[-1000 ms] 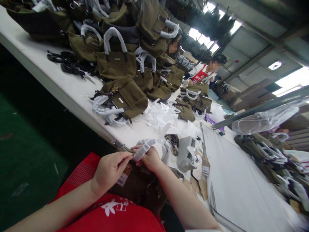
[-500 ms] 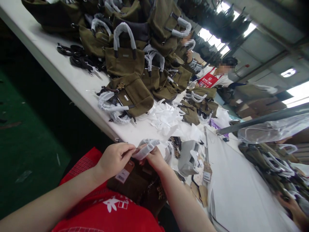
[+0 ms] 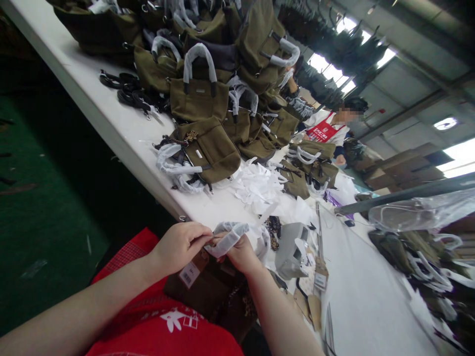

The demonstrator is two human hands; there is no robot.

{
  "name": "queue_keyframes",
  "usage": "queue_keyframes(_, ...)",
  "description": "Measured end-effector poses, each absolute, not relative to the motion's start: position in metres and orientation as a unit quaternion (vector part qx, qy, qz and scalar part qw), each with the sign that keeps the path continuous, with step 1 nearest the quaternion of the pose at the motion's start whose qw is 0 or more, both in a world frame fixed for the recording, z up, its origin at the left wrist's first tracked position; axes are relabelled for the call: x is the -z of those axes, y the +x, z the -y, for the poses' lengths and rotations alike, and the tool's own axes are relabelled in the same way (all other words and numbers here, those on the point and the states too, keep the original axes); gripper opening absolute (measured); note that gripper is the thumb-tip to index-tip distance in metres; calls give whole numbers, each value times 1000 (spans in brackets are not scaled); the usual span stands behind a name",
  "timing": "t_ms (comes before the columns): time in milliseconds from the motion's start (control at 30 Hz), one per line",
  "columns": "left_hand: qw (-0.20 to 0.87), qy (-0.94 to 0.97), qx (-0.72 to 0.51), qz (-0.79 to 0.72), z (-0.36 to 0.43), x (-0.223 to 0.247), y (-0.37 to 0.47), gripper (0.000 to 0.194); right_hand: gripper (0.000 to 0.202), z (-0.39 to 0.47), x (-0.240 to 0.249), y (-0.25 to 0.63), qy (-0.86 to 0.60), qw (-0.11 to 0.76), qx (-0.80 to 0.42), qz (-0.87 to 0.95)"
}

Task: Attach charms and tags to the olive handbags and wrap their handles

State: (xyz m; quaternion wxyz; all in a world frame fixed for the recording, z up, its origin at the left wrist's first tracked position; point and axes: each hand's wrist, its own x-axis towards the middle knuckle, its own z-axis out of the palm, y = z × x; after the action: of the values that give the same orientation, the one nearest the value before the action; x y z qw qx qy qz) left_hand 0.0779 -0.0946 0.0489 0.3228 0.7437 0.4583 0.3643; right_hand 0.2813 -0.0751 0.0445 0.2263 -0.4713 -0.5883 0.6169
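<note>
An olive-brown handbag (image 3: 193,291) rests in my lap against my red apron, its handle (image 3: 232,240) wrapped in white film. My right hand (image 3: 243,254) is closed around the wrapped handle from the right. On the handle's left side, my left hand (image 3: 183,244) pinches thumb against forefinger; what lies between them is too small to make out. Below that hand hangs a brown card tag with a white barcode label (image 3: 190,273). Part of the bag is hidden under my forearm and hands.
Several similar handbags (image 3: 200,101) are heaped on the white table (image 3: 137,153). Black straps (image 3: 131,94) lie near its edge, white paper scraps (image 3: 256,185) beyond my hands. A grey tape dispenser (image 3: 291,247) stands to the right. A co-worker in a red apron (image 3: 321,131) is across the table.
The view has shifted slightly, so the heaped bags sit a little lower and further right. Both hands stay at the wrapped handle. Another person's hand at the lower right has gone from view.
</note>
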Motion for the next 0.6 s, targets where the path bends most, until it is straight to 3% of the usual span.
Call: queue_keyframes(600,342,764,-337,-431,85,-52,86,18,34,73,-50,289,-400,194,-582,681)
